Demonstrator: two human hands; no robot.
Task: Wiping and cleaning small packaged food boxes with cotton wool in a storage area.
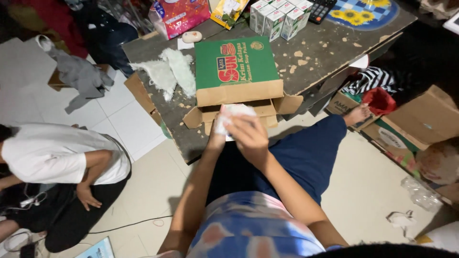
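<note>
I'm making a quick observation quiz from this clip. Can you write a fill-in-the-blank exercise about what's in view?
1. Both hands, left hand and right hand, hold a small ____ packet.
2. The green-topped cardboard box rests on a low dark ____.
3. The fluffy white material lies to the ____ of that box in the picture.
4. The person in the white shirt sits on the ____.

Missing words: white; table; left; floor
</note>
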